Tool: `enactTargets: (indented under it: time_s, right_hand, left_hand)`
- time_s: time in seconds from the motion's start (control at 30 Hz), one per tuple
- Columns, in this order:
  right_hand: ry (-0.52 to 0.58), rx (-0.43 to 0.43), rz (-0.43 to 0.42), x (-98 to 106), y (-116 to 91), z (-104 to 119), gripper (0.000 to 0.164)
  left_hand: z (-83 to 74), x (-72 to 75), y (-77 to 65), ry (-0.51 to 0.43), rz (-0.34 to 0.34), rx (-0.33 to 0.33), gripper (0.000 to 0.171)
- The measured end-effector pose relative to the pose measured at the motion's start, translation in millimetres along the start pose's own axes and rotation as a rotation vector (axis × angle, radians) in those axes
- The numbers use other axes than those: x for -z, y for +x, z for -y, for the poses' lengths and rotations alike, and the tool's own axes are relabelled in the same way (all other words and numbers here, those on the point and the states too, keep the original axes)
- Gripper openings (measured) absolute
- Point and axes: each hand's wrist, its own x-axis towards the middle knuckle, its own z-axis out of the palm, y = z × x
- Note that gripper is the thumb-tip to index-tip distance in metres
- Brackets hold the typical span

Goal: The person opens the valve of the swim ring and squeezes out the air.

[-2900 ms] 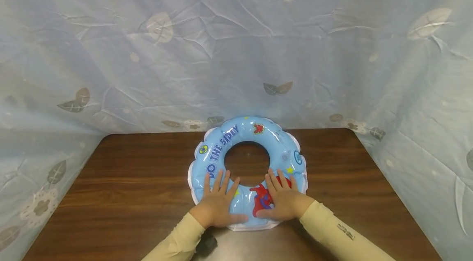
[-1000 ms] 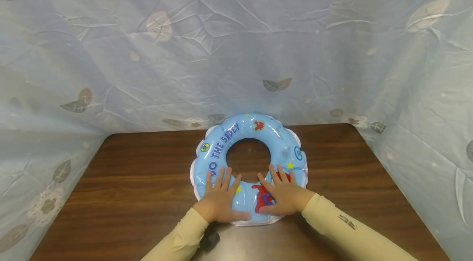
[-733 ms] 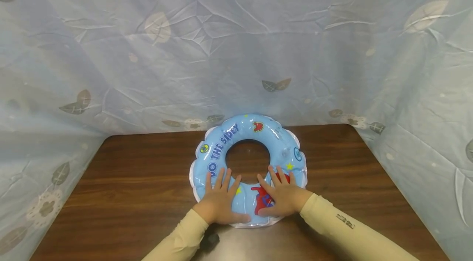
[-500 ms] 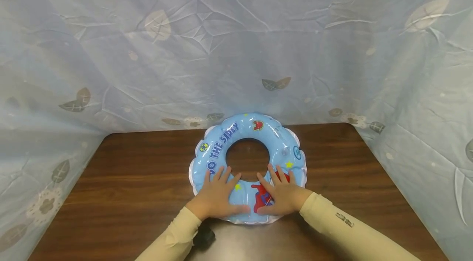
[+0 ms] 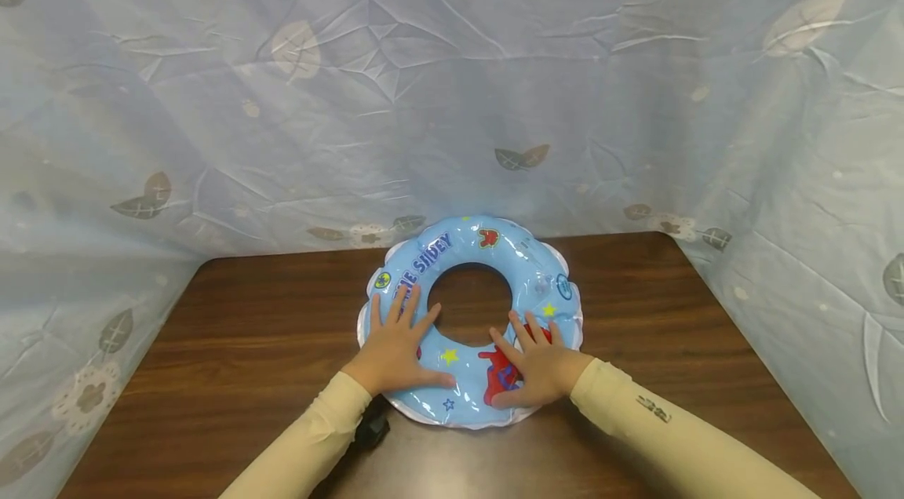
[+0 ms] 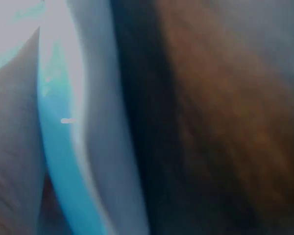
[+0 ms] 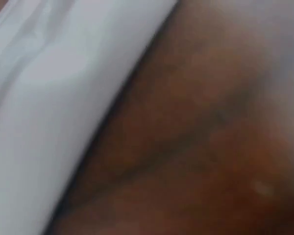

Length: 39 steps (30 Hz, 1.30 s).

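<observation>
A light blue inflatable swim ring [image 5: 469,397] with a white scalloped edge lies flat on the brown wooden table [image 5: 268,326]. Printed lettering, stars and red figures cover its top. On the ring's near left part rests the left hand [image 5: 391,354], fingers spread and straight, covering some of the letters. The right hand [image 5: 540,369] lies with spread fingers on the near right part, over a red figure. Close up and blurred, the left wrist view shows the ring's edge [image 6: 59,147] beside part of the hand. In the right wrist view the white rim [image 7: 54,98] stands out against the wood.
A pale blue cloth [image 5: 452,107] with leaf and flower prints hangs behind the table and along both sides. Beneath the left wrist a small black object [image 5: 370,430] shows partly. Cream sleeves [image 5: 636,413] cover both forearms.
The left hand has slid left and farther up the ring, uncovering a yellow star and a small blue star. The right hand stays in nearly the same place on the ring.
</observation>
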Motion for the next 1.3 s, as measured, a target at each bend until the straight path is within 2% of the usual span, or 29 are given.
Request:
enactTargets:
  time_s: [0.13,0.33,0.43,0.63,0.77,1.0,1.17,1.3]
  right_hand:
    - [0.0,-0.022,0.042,12.0,-3.0,7.2,0.116]
    - [0.003,-0.025,0.052,16.0,-4.3,7.9,0.113]
    - [-0.014,-0.048,0.071,22.2,-6.9,12.7,0.111]
    - [-0.041,-0.056,0.085,20.9,-3.9,13.8,0.11]
    - [-0.026,-0.04,0.089,18.2,0.3,9.4,0.112]
    - [-0.009,-0.012,0.056,5.7,6.7,-3.3,0.116]
    - [-0.04,-0.026,0.091,15.5,2.5,5.2,0.114]
    - [-0.043,-0.027,0.098,21.5,-0.3,11.4,0.113]
  left_hand:
    - [2.2,-2.3,3.5,-0.008,0.061,0.02,0.12]
    - [-2.2,-2.9,7.4,0.025,0.124,0.03,0.123]
    - [-3.4,-4.8,9.4,0.038,0.13,0.032,0.125]
    - [-0.2,-16.0,12.1,0.057,0.167,0.049,0.132]
    - [0.8,-18.0,13.4,0.049,0.169,0.044,0.133]
    - [-7.2,-4.4,16.6,0.065,0.219,0.044,0.132]
    - [-14.1,7.5,17.2,0.087,0.245,0.059,0.131]
    - [-15.5,8.4,18.1,0.086,0.267,0.069,0.132]
